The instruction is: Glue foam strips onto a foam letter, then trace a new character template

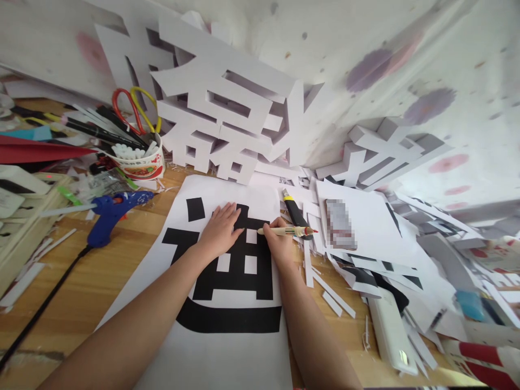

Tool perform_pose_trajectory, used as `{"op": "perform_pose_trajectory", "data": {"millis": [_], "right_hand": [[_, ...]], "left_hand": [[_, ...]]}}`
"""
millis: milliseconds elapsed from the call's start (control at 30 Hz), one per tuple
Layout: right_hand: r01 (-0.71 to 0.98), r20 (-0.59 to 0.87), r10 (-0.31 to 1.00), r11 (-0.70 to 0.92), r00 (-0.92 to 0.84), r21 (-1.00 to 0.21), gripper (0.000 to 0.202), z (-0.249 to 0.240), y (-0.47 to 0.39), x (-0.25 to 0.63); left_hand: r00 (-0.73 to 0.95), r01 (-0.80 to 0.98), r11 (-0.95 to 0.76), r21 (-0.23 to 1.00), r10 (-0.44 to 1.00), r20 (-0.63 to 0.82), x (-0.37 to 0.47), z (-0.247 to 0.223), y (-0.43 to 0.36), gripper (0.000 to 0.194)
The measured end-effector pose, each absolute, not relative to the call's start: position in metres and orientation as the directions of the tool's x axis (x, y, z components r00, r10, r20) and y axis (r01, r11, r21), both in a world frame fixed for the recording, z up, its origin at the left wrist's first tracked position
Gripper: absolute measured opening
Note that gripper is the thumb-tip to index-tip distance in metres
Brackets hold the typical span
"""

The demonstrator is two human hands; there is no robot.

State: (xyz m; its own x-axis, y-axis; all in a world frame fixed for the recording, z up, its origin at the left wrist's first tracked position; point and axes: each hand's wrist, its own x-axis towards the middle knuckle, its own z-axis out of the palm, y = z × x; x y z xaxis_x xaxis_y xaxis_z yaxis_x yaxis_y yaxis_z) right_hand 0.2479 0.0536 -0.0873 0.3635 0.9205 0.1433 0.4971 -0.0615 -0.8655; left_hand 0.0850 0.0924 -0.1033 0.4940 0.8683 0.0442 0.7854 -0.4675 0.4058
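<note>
A white paper sheet lies on the table with large black paper character pieces on it. My left hand rests flat on the upper part of the main black piece, its fingers stretched out. In my right hand is a pale multicolour pen, held nearly level with its tip pointing left. That tip is at the small white opening on the upper right of the black piece. A separate black square lies up and left of my left hand.
On the left are a blue glue gun and a tub of pens and scissors. Large white 3D paper characters lean behind. A utility knife, paper strips, a phone and a white power bank lie right.
</note>
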Motion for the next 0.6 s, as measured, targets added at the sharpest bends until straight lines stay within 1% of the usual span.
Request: {"op": "perform_pose_trajectory", "data": {"millis": [267,600], "right_hand": [[0.484,0.137,0.92,-0.063,0.367,-0.873,0.023,-0.0862,0.0537,0.2475],[0.489,0.142,0.921,-0.059,0.363,-0.87,0.023,-0.0885,0.0533,0.2495]], "left_hand": [[0.491,0.775,-0.468,0.425,0.869,0.061,0.0849,-0.1046,0.0925,0.052],[0.494,0.787,-0.461,0.41,0.869,0.027,0.0851,-0.1017,0.092,0.054]]}}
